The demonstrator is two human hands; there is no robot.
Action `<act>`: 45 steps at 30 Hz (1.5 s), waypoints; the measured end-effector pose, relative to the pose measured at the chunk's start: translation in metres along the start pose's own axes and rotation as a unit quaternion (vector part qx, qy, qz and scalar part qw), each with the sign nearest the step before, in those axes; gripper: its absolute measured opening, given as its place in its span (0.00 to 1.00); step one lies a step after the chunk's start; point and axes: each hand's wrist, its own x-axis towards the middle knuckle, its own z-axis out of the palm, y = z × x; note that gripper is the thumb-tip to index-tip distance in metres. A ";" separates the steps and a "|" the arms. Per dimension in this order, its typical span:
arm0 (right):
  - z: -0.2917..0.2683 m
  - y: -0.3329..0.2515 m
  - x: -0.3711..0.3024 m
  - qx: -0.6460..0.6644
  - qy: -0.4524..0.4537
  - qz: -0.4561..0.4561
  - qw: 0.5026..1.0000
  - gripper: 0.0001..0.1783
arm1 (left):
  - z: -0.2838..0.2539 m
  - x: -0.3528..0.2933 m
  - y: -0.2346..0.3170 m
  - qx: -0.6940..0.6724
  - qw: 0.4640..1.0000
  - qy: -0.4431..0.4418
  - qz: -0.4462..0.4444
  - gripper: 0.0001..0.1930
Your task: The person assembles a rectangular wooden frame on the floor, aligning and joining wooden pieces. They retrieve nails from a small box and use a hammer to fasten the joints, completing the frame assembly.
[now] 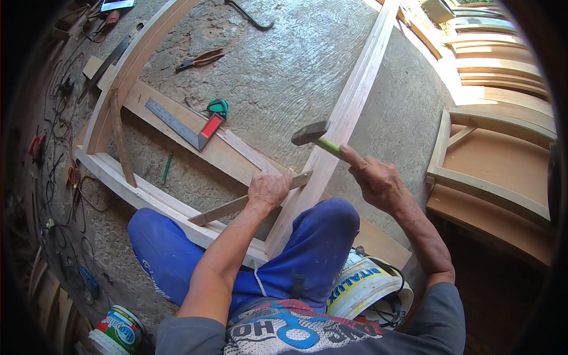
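My left hand is closed over a thin wooden strip, near its upper right end. The strip lies slanted across a corner of a pale timber frame, from its near rail to its right-hand beam. Whether a nail sits between the fingertips is too small to tell. In my right hand is a hammer with a green handle, its dark head raised above the beam. A second strip braces the frame's left corner, against the curved left side.
A board under the frame carries a square and tape measure. Pliers, a pry bar and green pencil lie on concrete. Cables and a handsaw are left; a bucket and wooden frames right.
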 end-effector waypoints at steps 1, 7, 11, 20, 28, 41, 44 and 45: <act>0.002 -0.003 -0.001 0.036 0.107 -0.040 0.993 0.39 | 0.002 -0.003 -0.003 0.001 1.000 -0.006 -0.002 0.24; 0.032 0.022 -0.004 -0.039 -0.188 0.027 0.981 0.38 | 0.004 0.002 0.003 -0.002 1.000 -0.007 -0.016 0.22; 0.007 0.000 0.007 0.032 0.079 -0.046 0.995 0.35 | -0.001 0.001 -0.001 0.004 1.000 -0.010 -0.004 0.22; 0.015 0.006 0.000 -0.042 -0.101 0.008 0.994 0.34 | 0.005 0.000 0.002 -0.011 1.000 0.023 -0.015 0.29; 0.009 0.003 0.003 -0.071 -0.198 0.049 0.976 0.37 | 0.000 -0.001 0.000 -0.015 1.000 -0.011 -0.023 0.22; 0.017 -0.078 0.043 0.140 0.153 0.090 0.974 0.13 | 0.010 -0.003 -0.010 -0.174 0.977 0.107 -0.061 0.26; 0.063 -0.103 0.066 0.215 0.252 0.126 0.935 0.06 | 0.003 -0.013 -0.022 -0.500 0.835 0.175 -0.149 0.27; 0.072 -0.120 0.068 0.313 0.191 0.239 0.899 0.05 | -0.002 -0.021 -0.029 -0.614 0.749 0.188 -0.161 0.26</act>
